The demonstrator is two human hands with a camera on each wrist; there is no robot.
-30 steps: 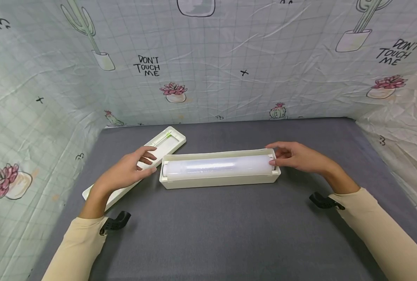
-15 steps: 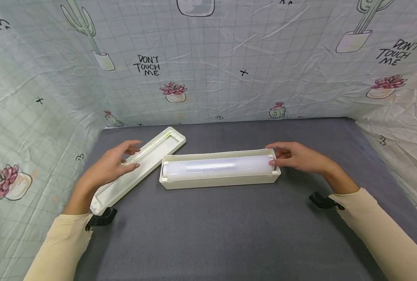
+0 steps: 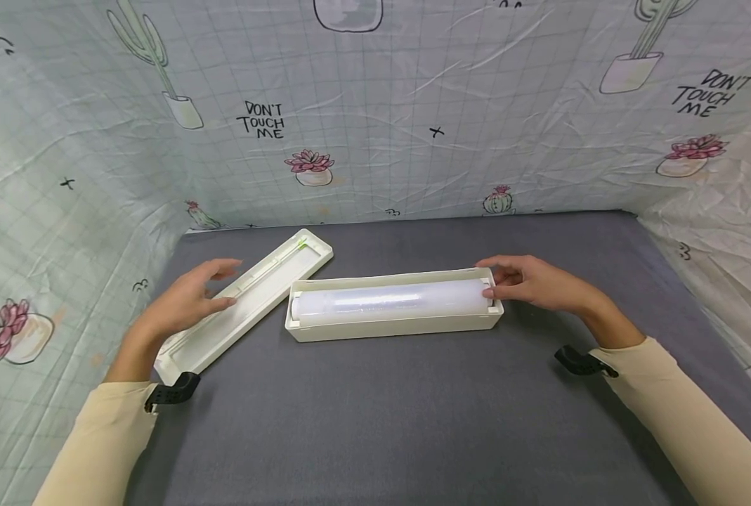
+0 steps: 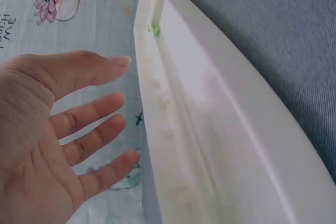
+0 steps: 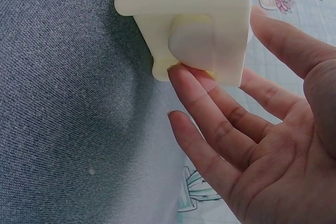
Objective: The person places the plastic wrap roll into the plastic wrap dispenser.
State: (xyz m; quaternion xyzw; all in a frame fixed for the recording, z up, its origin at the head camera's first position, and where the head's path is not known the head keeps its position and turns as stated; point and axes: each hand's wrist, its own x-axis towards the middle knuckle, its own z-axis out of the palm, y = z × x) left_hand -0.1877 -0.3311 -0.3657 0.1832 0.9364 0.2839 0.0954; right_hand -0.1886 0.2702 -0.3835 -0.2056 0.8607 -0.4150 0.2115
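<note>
A long white cling film dispenser box [image 3: 394, 328], its top off, lies in the middle of the table. Inside it is a roll of cling film [image 3: 388, 299]. My right hand [image 3: 533, 282] holds the box's right end; in the right wrist view the fingertips touch a rounded knob [image 5: 191, 43] on that end. The dispenser's white lid [image 3: 249, 306] lies slanted to the left, inner side up, with a small green piece [image 4: 154, 29] near its far end. Beside and partly above the lid, my left hand [image 3: 185, 299] holds nothing, its fingers spread and apart from it.
A dark grey cloth covers the table [image 3: 375, 414]. Behind and at the sides hangs a printed white curtain [image 3: 375, 105]. Black wrist straps [image 3: 174, 391] sit at both cuffs. The lid's right edge lies close to the box's left end.
My left hand has drawn back leftward from beside the box's left end. The near end of the lid shifted slightly early on. My right hand stays at the box's right end.
</note>
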